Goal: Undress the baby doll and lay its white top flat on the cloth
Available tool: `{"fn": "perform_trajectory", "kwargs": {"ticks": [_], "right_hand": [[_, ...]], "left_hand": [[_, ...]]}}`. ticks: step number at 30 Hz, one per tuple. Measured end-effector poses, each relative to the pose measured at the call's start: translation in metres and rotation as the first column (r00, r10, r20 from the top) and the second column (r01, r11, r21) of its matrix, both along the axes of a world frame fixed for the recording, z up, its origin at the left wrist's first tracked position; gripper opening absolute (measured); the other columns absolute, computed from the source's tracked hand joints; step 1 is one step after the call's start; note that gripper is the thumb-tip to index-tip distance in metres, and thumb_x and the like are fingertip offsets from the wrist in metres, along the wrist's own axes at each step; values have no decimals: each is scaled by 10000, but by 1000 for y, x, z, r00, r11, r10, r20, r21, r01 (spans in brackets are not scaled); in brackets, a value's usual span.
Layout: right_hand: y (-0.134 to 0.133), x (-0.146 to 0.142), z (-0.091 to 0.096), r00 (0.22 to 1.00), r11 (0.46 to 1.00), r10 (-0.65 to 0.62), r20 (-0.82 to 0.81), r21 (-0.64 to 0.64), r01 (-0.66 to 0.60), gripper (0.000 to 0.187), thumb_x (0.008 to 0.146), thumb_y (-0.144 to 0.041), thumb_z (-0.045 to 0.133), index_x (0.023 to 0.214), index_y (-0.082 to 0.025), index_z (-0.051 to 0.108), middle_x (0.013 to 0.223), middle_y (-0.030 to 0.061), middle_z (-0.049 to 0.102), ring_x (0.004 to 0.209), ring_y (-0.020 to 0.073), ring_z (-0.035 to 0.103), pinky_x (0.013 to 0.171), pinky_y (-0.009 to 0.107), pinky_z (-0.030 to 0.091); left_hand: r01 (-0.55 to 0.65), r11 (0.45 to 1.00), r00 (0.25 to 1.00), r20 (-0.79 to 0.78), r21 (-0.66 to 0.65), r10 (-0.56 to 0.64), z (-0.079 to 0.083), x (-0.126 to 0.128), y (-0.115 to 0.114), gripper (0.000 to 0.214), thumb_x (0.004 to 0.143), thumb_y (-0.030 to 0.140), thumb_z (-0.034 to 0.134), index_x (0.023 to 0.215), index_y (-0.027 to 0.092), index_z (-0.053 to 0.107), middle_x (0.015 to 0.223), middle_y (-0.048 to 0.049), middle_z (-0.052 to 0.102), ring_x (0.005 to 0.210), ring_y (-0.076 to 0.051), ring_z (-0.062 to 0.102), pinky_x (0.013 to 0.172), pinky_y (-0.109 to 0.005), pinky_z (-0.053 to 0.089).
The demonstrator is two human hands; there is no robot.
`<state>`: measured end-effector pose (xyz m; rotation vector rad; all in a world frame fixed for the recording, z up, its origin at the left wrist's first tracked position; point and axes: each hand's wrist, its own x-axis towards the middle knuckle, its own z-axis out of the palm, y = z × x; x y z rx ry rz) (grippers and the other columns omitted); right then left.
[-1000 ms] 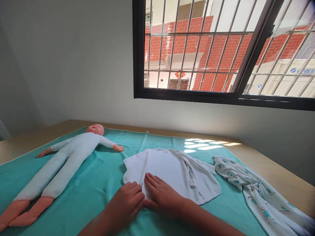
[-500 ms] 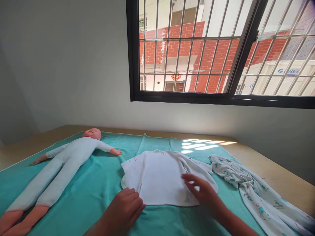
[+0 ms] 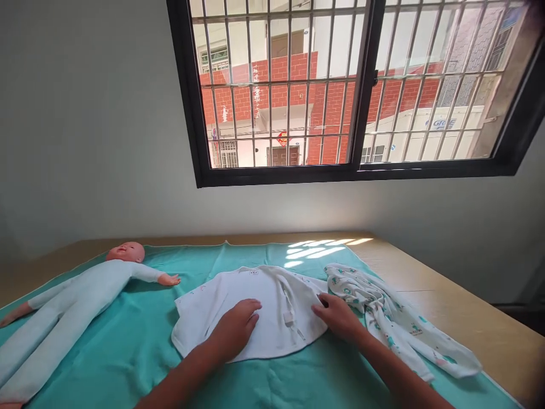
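Desk (image 3: 447, 284) carries a teal cloth (image 3: 140, 341); doll (image 3: 80, 284) lies at its left. White baby top (image 3: 264, 295) lies mid-cloth, printed garment (image 3: 383, 307) just right. Your left hand (image 3: 236, 326) presses flat on the top; your right hand (image 3: 338, 315), fingers loosely spread, touches its right edge, gripping nothing.

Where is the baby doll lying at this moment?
The baby doll lies face up at the head view's left, on the teal cloth, beside the white baby shirt.

The doll's (image 3: 72, 301) feet are cut off at the lower left edge. Part of the white garment (image 3: 264, 318) is covered by the left hand (image 3: 236, 324). The print on the patterned garment (image 3: 383, 318) is too small to be read.
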<state>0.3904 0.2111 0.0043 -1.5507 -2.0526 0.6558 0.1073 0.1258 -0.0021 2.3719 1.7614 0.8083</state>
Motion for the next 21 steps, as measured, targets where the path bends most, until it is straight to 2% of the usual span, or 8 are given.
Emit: {"fn": "perform_trajectory", "kwargs": {"ticks": [2, 4, 6, 8, 10, 14, 18, 21], "right_hand": [[2, 2, -2, 990, 996, 56, -129, -66, -65, 279, 837, -418, 432, 787, -202, 601, 840, 63, 705, 804, 245, 662, 700, 346, 496], [2, 6, -5, 915, 974, 78, -395, -163, -154, 338, 847, -469, 448, 942, -198, 626, 916, 63, 719, 845, 246, 681, 751, 354, 531], [0, 8, -8, 725, 931, 54, -687, -227, -285, 370, 820, -481, 543, 1044, -198, 623, 974, 73, 711, 880, 263, 682, 801, 381, 539], [-4, 7, -10, 524, 884, 33, -851, -220, -412, 393, 799, -450, 625, 1112, -212, 614, 1024, 74, 692, 911, 266, 671, 810, 385, 540], [-9, 4, -9, 384, 848, 27, -923, -182, -497, 403, 807, -415, 658, 1161, -230, 602, 1060, 68, 669, 952, 255, 649, 810, 369, 535], [-16, -2, 0, 186, 811, 3, -983, -107, -575, 326, 869, -389, 619, 1166, -258, 600, 1044, 44, 640, 968, 210, 598, 820, 328, 505], [-18, -8, 13, 113, 805, 31, -993, -43, -592, 215, 908, -413, 573, 1028, -247, 637, 956, 23, 623, 879, 163, 565, 801, 299, 475], [-17, -13, 21, 244, 787, 115, -963, -62, -614, 215, 898, -439, 587, 979, -247, 643, 918, 18, 627, 854, 160, 564, 804, 307, 461]], "left_hand": [[-9, 995, 999, 32, -101, 12, 1, 24, 31, 373, 940, 203, 401, 1254, 165, 600, 1311, -107, 628, 1210, -248, 597, 1032, -461, 499], [11, 991, 999, 38, -132, -6, 0, 44, 56, 404, 941, 193, 381, 1289, 144, 579, 1354, -112, 591, 1260, -251, 555, 1066, -442, 467], [30, 988, 999, 33, -152, -26, -2, 57, 72, 418, 933, 188, 389, 1308, 135, 565, 1388, -120, 555, 1297, -260, 517, 1087, -439, 440], [37, 985, 999, 33, -168, -32, -6, 65, 79, 430, 936, 210, 397, 1331, 131, 546, 1419, -132, 518, 1328, -271, 480, 1109, -456, 409], [33, 985, 999, 42, -167, -26, -10, 68, 78, 452, 951, 260, 380, 1369, 146, 508, 1452, -125, 483, 1352, -268, 452, 1131, -460, 375], [8, 991, 997, 75, -133, 2, -14, 68, 67, 460, 964, 320, 349, 1390, 209, 482, 1471, -84, 477, 1336, -239, 466, 1130, -408, 363], [-27, 995, 994, 101, -95, 36, -11, 69, 60, 396, 966, 297, 327, 1248, 221, 594, 1310, -82, 614, 1191, -224, 565, 1031, -358, 429], [-55, 995, 993, 100, -78, 63, -9, 72, 58, 346, 953, 266, 345, 1057, 199, 669, 1119, -93, 679, 1033, -228, 616, 923, -351, 468]]}}
